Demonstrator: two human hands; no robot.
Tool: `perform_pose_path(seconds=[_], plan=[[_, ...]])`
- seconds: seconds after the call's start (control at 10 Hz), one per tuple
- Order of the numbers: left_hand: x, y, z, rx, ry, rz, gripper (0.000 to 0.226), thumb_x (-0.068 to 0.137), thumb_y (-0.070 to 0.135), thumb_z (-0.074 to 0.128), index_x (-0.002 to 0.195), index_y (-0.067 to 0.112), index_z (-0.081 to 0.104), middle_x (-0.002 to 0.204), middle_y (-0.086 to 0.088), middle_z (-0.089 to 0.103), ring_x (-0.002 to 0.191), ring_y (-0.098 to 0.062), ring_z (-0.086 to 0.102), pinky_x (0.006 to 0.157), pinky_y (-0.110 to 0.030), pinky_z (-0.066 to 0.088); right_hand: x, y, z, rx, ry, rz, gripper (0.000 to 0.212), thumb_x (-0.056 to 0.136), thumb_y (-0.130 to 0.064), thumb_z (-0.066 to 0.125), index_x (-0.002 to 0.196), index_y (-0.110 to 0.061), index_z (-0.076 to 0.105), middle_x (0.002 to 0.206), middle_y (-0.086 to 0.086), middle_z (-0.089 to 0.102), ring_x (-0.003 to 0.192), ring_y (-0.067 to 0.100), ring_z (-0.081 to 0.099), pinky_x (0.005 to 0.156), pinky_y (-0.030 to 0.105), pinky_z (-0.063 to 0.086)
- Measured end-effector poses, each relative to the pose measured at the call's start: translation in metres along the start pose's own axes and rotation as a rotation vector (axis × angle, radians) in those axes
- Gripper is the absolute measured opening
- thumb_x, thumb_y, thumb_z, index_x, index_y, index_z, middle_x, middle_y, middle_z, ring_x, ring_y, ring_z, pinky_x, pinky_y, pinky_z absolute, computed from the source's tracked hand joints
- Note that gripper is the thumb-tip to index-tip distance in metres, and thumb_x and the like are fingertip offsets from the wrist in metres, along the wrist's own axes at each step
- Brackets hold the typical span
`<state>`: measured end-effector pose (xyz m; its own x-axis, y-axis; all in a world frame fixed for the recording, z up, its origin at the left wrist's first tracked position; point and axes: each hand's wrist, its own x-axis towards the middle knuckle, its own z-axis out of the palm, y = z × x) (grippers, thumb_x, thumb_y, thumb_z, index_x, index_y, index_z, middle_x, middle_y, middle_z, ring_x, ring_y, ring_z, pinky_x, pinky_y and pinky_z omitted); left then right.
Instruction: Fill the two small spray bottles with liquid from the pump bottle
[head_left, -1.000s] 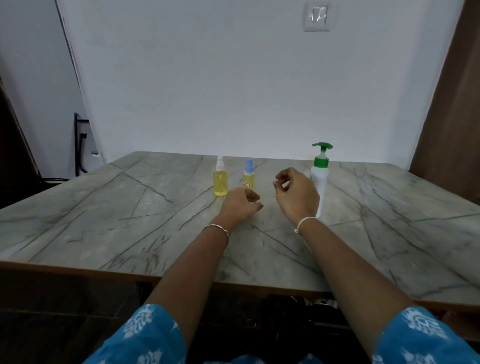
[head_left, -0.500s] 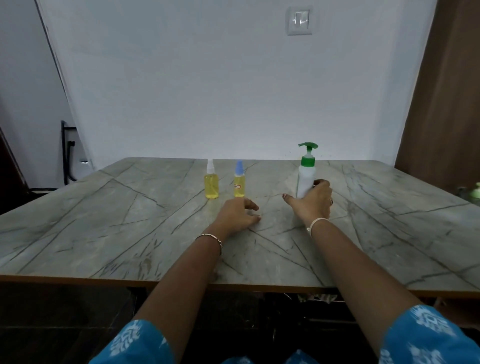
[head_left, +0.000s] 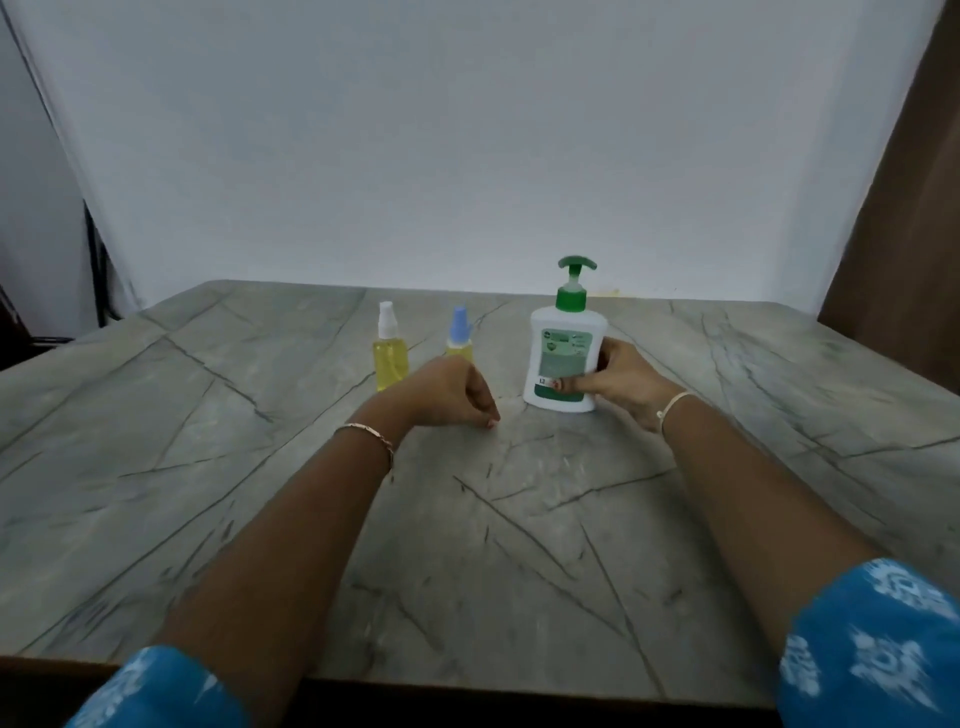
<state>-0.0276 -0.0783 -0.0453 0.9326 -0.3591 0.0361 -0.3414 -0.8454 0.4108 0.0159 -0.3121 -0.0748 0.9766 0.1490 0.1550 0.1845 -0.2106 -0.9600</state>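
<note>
Now wrapped by the right hand (head_left: 618, 387) around its lower side: pump bottle (head_left: 563, 358), upright on the surface (head_left: 519, 519), label turned forward, where half a second ago only loosely touched. Left hand (head_left: 452, 392) loosely curled, empty, just before the blue-capped spray bottle (head_left: 460, 335); white-capped spray bottle (head_left: 389, 358) beside it. Both capped, already holding yellow liquid. Probably uncapping next.

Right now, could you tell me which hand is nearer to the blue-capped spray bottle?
Left. The left hand sits curled just in front of the blue-capped spray bottle, hiding its base. The right hand is off to its right, gripping the pump bottle.
</note>
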Motion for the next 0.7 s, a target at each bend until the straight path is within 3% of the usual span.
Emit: perform_pose_path(seconds=[0.1,0.3,0.4,0.6,0.7], plan=[[0.012,0.005,-0.006,0.045,-0.076,0.002,0.022,0.082,0.018,0.076,0.103,0.012,0.077,0.101,0.0,0.075,0.095,-0.011,0.067,0.092,-0.025,0.051,0.018,0.004,-0.007,0.027,-0.05,0.021,0.052,0.065,-0.001,0.083,0.114,-0.007,0.066,0.11,0.005,0.071,0.099,0.015,0.068,0.081,0.024,0.055],[0.025,0.014,-0.015,0.09,-0.197,-0.016,0.021,0.082,0.015,0.075,0.102,0.012,0.077,0.101,0.0,0.075,0.094,-0.012,0.068,0.088,-0.023,0.052,0.027,0.002,-0.013,0.047,-0.116,0.084,0.05,0.063,0.0,0.083,0.109,-0.01,0.067,0.109,0.006,0.072,0.102,0.019,0.068,0.089,0.033,0.054],[0.026,0.015,-0.018,0.093,-0.218,-0.062,0.022,0.082,0.019,0.075,0.103,0.015,0.077,0.101,0.0,0.075,0.095,-0.015,0.068,0.088,-0.028,0.053,0.027,-0.005,-0.013,0.032,-0.135,0.142,0.057,0.066,0.005,0.081,0.118,-0.007,0.063,0.114,0.008,0.069,0.104,0.019,0.066,0.093,0.036,0.052],[0.012,0.026,-0.019,0.011,-0.119,-0.152,0.026,0.086,0.022,0.071,0.11,0.013,0.073,0.108,0.0,0.073,0.098,-0.016,0.066,0.084,-0.021,0.049,0.02,-0.017,-0.023,-0.074,-0.149,0.273,0.08,0.061,0.008,0.084,0.131,-0.011,0.051,0.125,0.005,0.062,0.122,0.021,0.054,0.106,0.041,0.042],[0.001,0.033,-0.017,-0.047,0.059,-0.185,0.025,0.09,0.024,0.066,0.114,0.017,0.069,0.111,0.0,0.071,0.098,-0.016,0.065,0.088,-0.031,0.052,0.014,-0.038,-0.027,-0.217,-0.097,0.308,0.085,0.067,0.011,0.075,0.141,-0.01,0.039,0.14,0.007,0.049,0.133,0.024,0.041,0.105,0.037,0.038]])
